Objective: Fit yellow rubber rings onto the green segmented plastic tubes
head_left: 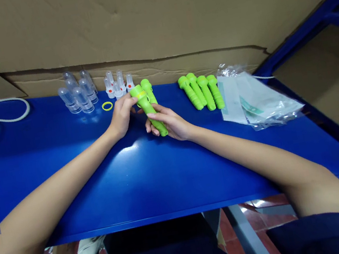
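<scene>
A lime-green flashlight body (154,118) is held tilted above the blue table, its wide head toward the back left. My right hand (172,123) wraps its fingers around the lower handle. At the head, my left hand (122,114) pinches the rim, where a yellow ring (141,94) sits around the neck. Just behind lies another green flashlight body (147,88), partly hidden by the held one. A loose yellow ring (107,106) rests on the table left of my left hand. Several small clear bulb pieces with red dots (117,90) stand behind that hand.
Several clear plastic domes (82,99) stand at the back left, near a white cable (22,110). To the right lie several green flashlight bodies (205,90) in a row, beside clear plastic bags (256,98). A cardboard wall (137,19) borders the back of the blue table (153,182).
</scene>
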The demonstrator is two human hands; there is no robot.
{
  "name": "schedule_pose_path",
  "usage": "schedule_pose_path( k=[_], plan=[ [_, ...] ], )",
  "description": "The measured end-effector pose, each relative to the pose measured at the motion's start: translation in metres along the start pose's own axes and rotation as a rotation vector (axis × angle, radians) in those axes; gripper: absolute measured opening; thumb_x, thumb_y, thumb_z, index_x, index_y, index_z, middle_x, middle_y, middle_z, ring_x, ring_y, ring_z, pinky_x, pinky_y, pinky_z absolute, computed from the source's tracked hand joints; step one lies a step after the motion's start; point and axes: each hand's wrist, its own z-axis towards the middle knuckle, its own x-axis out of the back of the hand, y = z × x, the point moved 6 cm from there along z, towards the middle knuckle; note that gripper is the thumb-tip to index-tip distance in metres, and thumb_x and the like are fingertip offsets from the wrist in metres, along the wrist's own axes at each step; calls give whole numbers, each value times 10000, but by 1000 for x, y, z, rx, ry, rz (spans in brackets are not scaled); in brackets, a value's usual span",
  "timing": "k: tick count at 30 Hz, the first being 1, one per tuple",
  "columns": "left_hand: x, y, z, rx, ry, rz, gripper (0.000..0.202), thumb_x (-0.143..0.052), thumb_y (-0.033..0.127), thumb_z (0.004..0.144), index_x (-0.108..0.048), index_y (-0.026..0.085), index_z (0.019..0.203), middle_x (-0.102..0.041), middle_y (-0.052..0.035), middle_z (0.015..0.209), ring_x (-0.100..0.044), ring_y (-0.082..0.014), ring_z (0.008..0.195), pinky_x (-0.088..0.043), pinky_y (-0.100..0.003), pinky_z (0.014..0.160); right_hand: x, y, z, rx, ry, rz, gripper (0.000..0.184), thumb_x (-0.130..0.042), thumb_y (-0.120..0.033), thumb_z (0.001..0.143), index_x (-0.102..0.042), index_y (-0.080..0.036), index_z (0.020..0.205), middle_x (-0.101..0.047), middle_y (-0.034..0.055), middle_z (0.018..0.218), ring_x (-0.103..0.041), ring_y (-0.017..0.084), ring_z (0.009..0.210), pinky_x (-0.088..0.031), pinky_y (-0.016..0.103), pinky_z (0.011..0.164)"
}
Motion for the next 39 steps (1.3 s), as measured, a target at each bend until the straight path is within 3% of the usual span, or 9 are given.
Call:
schedule_pose_path(
  k=[5, 11, 23, 30, 39],
  plan=[
    [-1, 6, -2, -4, 26, 46, 271, -569, 334, 948, -545, 192, 719, -548, -15, 722, -537, -152, 703, -435, -281, 664, 1, 1, 1, 9, 18, -3, 546, -714, -500, 887, -522, -141, 1252, -687, -26, 694, -547, 92, 517, -424, 218, 510],
    [-1, 9, -2, -34, 23, 81, 261, -561, 342, 964, -581, 191, 752, -574, -16, 728, -528, -154, 702, -422, -289, 663, 1, 2, 1, 11, 17, -4, 544, -727, -522, 882, -537, -151, 1231, -691, -29, 693, -545, 91, 515, -430, 222, 512],
    [-6, 18, -8, -86, 17, 185, 441, -495, 621, 954, -515, 220, 770, -501, 10, 685, -501, -167, 707, -436, -316, 727, -2, 4, 4, 34, -4, -5, 519, -719, -567, 882, -507, -171, 1141, -697, -22, 697, -554, 100, 504, -435, 237, 508],
    [-10, 25, -12, -179, 34, 345, 622, -478, 838, 901, -530, 223, 820, -535, -12, 784, -519, -183, 779, -418, -332, 771, -4, 5, 5, 60, -4, -11, 574, -703, -626, 881, -493, -182, 1179, -701, -28, 686, -559, 110, 491, -417, 229, 460],
    [-8, 23, -12, -177, 69, 369, 644, -466, 861, 890, -537, 226, 817, -510, 0, 752, -507, -175, 742, -418, -340, 768, -6, 4, 6, 34, -10, -7, 525, -648, -512, 975, -493, -145, 1317, -688, -28, 671, -574, 115, 489, -461, 218, 466]
  ],
)
